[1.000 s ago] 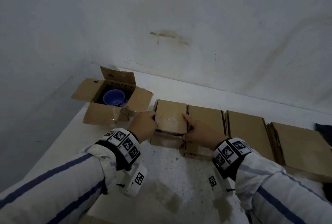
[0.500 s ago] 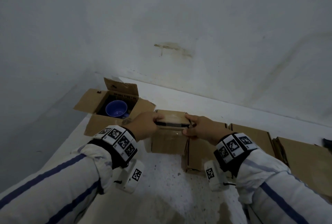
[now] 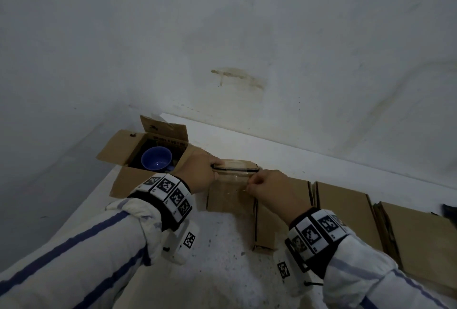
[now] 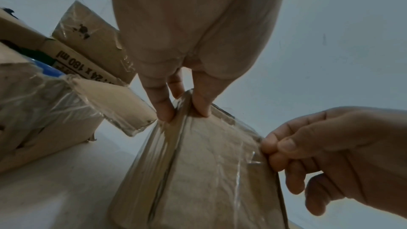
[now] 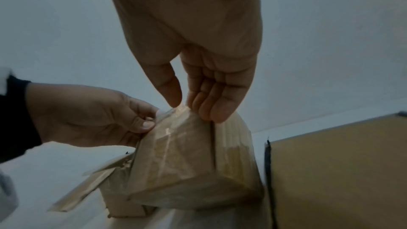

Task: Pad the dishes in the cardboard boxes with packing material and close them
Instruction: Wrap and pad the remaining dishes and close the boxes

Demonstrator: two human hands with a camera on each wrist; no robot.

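Left fingers: the left hand [image 3: 197, 172] has thumb and fingers [image 4: 161, 104] curled onto the left end of the upper edge of the taped box [image 3: 231, 191], pinching the cardboard there.
Right fingers: the right hand [image 3: 269, 188] pinches the right end of the same edge between thumb and bent fingers [image 5: 211, 104]; clear tape wrinkles under the tips.
Taped box: it stands on edge on the white counter [image 3: 222, 271], its broad taped face toward the person, a dark seam running down it in the left wrist view.
Open box: the open box [image 3: 133, 150] sits just left of the taped box, flaps spread, one flap close to the left wrist. A blue bowl [image 3: 156, 161] lies inside; no padding can be made out around it.
Right neighbours: a closed box [image 3: 265, 224] sits directly against the taped one on its right, partly behind the right hand. Further closed boxes [image 3: 346, 212] follow in a row along the counter.
Behind: a pale wall [image 3: 247, 36] with a brownish smear, close behind the row.
Far right: a dark object at the counter's edge, too cut off to identify.
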